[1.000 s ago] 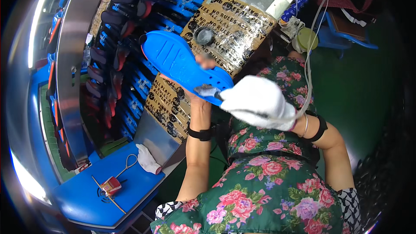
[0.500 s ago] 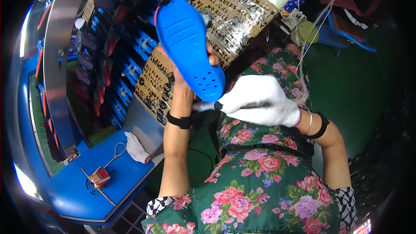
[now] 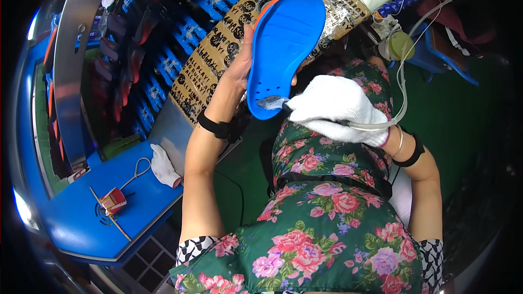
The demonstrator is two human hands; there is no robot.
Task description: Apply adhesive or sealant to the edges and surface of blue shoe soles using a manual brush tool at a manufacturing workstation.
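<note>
The sole point(image 3: 289, 49) before the cardboard point(image 3: 210, 71)

I see the sole in the left hand point(image 3: 242, 68) and the brush point(image 3: 272, 102) in the right hand point(image 3: 335, 109), over the sole's near end. Left of both hands I have the table point(image 3: 71, 223), a box point(image 3: 113, 201) on it and a glove point(image 3: 163, 166) at its right edge, beyond the box

The left grip point(image 3: 240, 69) holds a blue sole point(image 3: 289, 38), the gloved right grip point(image 3: 338, 110) a brush point(image 3: 272, 102).
</note>
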